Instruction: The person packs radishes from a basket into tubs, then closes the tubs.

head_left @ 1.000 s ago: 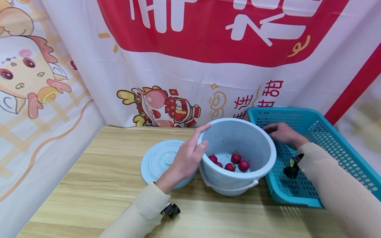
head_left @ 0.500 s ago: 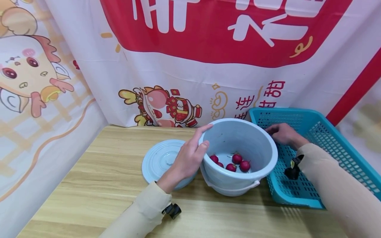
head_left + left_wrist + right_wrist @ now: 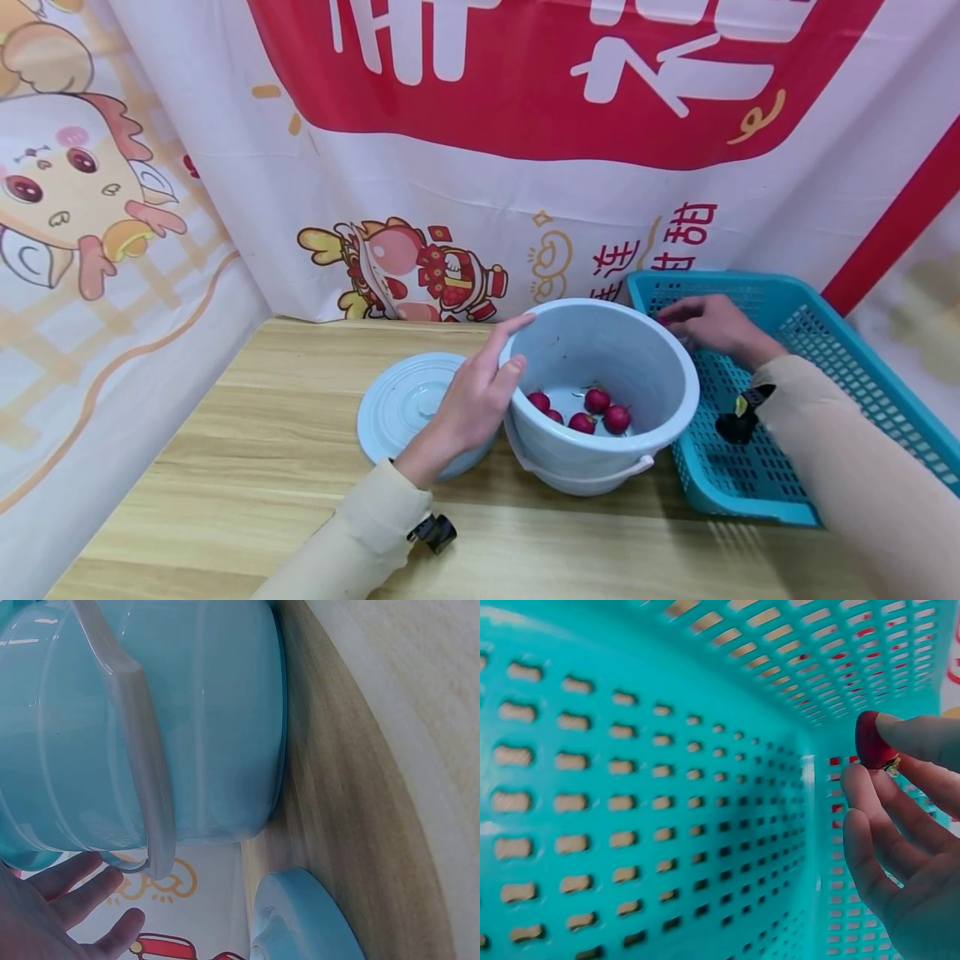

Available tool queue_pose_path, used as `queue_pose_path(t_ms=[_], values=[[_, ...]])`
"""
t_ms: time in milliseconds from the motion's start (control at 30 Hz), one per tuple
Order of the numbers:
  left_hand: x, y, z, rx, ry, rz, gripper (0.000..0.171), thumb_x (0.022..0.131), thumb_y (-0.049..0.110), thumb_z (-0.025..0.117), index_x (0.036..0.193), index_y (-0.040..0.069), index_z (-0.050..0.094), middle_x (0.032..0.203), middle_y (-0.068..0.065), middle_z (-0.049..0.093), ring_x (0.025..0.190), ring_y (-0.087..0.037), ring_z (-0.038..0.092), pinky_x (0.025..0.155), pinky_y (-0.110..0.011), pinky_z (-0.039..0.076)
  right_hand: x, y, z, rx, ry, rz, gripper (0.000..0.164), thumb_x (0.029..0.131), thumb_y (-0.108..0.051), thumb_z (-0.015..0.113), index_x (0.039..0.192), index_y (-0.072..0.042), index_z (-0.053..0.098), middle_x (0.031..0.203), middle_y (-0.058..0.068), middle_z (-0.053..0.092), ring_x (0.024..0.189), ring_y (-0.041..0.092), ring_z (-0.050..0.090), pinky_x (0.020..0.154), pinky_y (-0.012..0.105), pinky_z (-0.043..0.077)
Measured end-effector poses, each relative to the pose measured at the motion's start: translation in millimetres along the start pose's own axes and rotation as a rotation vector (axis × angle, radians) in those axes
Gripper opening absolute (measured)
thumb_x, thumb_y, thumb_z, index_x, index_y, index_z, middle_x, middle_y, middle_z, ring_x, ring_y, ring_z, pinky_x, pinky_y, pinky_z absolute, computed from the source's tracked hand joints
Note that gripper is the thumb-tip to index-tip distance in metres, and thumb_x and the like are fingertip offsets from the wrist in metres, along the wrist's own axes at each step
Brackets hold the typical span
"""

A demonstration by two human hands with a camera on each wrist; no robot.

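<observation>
A pale blue bucket (image 3: 558, 454) stands upright on the table, several red radishes (image 3: 617, 419) lying on its floor. My left hand (image 3: 476, 392) holds the bucket's left rim, thumb over the edge; its other fingers spread beside the wall in the left wrist view. Inside the teal basket (image 3: 742, 507), my right hand (image 3: 716, 327) is raised near the far left wall, close to the bucket's right rim. Its thumb and fingertips pinch a small dark red radish (image 3: 868, 739) in the right wrist view, a bit of stem showing at the lower end.
A round pale blue lid (image 3: 405, 404) lies left of the bucket, partly behind the left forearm. The bucket's handle (image 3: 600, 482) hangs down at the front. A printed cloth (image 3: 405, 183) covers the wall behind the wooden table (image 3: 225, 467).
My right hand has lifted slightly inside the basket, bringing the pinched radish into view. The left hand and bucket have stayed in place.
</observation>
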State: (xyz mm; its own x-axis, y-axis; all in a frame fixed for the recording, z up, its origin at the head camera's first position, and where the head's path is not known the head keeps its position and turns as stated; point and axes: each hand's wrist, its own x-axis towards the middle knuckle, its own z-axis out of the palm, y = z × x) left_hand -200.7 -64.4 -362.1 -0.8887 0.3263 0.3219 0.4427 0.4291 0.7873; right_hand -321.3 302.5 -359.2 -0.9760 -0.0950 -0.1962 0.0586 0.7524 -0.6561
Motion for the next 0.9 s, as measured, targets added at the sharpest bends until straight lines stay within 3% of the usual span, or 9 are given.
queue_pose_path(t_ms=[200,433,767,900], values=[[0.1,0.0,0.1,-0.001,0.001,0.006,0.058,0.105,0.037,0.038,0.163,0.037,0.034,0.168,0.004,0.045,0.148,-0.022,0.052,0.117,-0.058,0.048,-6.4,-11.7,-9.3,0.075,0.051,-0.036,0.06,0.105,-0.042,0.064,0.154,-0.009,0.054,0.152,0.026,0.057,0.126,0.04,0.063,0.104,0.054,0.059],[-0.1,-0.3,0.2,-0.002,0.002,0.003,0.058,0.105,0.037,0.038,0.163,0.037,0.034,0.168,0.005,0.045,0.147,-0.021,0.052,0.117,-0.058,0.048,-16.1,-26.4,-15.1,0.141,0.116,-0.088,0.068,0.1,-0.052,0.067,0.155,-0.013,0.054,0.151,0.021,0.059,0.122,0.033,0.063,0.09,0.03,0.06],[0.3,-0.6,0.9,-0.004,0.001,-0.003,0.058,0.105,0.037,0.038,0.163,0.038,0.035,0.167,0.005,0.046,0.147,-0.021,0.052,0.117,-0.058,0.049,-25.8,-36.6,-19.9,0.189,0.185,-0.146,0.081,0.093,-0.065,0.067,0.157,-0.017,0.053,0.151,0.012,0.059,0.112,0.02,0.066,0.086,0.021,0.06],[1.0,-1.2,1.2,-0.003,0.0,-0.004,0.058,0.105,0.037,0.037,0.163,0.038,0.035,0.167,0.005,0.046,0.148,-0.02,0.052,0.117,-0.057,0.048,-28.9,-40.1,-21.1,0.21,0.192,-0.153,0.082,0.091,-0.068,0.068,0.155,-0.019,0.055,0.142,-0.002,0.064,0.111,0.018,0.067,0.086,0.021,0.06]])
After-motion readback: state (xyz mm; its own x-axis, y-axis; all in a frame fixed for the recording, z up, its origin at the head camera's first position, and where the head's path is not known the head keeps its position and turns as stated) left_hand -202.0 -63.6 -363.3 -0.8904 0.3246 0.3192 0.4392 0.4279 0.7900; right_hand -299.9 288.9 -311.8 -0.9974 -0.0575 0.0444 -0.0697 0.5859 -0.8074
